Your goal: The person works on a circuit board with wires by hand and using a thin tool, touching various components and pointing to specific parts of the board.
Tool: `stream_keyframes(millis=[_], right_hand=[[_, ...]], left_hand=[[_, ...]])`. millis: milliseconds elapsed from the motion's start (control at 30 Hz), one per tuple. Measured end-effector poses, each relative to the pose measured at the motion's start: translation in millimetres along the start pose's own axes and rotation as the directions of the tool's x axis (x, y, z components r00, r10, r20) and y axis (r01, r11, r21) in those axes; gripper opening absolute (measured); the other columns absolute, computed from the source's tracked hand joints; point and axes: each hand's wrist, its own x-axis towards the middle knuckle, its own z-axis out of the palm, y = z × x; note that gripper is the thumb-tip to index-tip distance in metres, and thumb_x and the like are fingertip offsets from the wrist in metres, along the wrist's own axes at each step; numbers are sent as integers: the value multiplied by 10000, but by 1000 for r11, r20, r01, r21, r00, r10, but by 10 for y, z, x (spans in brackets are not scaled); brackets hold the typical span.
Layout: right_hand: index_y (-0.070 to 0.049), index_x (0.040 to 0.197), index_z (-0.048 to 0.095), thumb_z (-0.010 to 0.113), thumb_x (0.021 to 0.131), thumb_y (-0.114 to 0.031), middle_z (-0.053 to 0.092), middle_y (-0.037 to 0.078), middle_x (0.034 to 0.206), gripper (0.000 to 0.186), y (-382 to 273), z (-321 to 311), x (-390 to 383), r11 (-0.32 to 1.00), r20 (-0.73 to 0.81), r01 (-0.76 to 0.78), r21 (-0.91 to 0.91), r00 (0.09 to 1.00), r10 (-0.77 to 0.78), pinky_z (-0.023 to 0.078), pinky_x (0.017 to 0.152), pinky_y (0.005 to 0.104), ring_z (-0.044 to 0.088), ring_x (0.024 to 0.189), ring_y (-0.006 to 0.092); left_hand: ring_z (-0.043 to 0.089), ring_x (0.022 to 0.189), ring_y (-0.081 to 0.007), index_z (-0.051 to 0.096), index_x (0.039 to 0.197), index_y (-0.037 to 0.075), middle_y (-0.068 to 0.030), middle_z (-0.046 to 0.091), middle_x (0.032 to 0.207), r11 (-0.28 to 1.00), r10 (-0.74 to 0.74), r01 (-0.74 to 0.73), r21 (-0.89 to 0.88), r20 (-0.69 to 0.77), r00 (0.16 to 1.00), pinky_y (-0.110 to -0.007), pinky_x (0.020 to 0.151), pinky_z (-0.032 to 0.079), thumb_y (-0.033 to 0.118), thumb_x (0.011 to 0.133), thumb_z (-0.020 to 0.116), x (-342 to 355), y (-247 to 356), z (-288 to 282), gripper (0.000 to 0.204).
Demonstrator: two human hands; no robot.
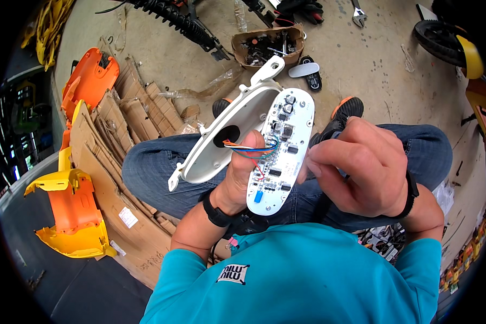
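Observation:
My left hand (240, 181) is closed on a long, white circuit board (292, 159) with rounded ends, its thumb over the left edge. Black chips, capacitors and a blue component sit on the board's face. A bundle of coloured wires (248, 148) runs from the board to a white oval plastic housing (243, 116), which has mounting tabs and a dark round opening. The housing leans open over my left leg. Just off the board's right edge, my right hand (362, 167) has its thumb and fingertips pinched together; whatever they may hold is too small to make out.
Flattened cardboard (108, 162) lies at the left with orange and yellow plastic covers (73, 210). Ahead on the floor are a cardboard box of small parts (237, 46), a black shock absorber (173, 21), gloves (302, 9) and an adjustable wrench (359, 15). A wheel (440, 40) stands far right.

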Motion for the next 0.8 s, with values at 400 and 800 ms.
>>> stream_keyframes(millis=[400, 800], right_hand=[[-32, 871, 649, 764, 618, -7, 416, 30, 644, 280, -1, 12, -7, 1000, -1, 4, -1, 1000, -4, 331, 391, 292, 460, 502, 156], [-37, 914, 667, 759, 617, -26, 382, 20, 634, 311, 4, 18, -16, 1000, 6, 11, -16, 1000, -11, 307, 387, 289, 433, 491, 146]], left_hand=[[668, 842, -212, 537, 1240, -34, -164, 674, 959, 998, -20, 23, 63, -56, 998, -307, 758, 546, 669, 912, 445, -12, 25, 21, 782], [682, 858, -207, 536, 1244, -28, -148, 678, 991, 998, -30, 34, 51, -71, 997, -309, 770, 568, 657, 905, 470, -21, 32, 11, 767]])
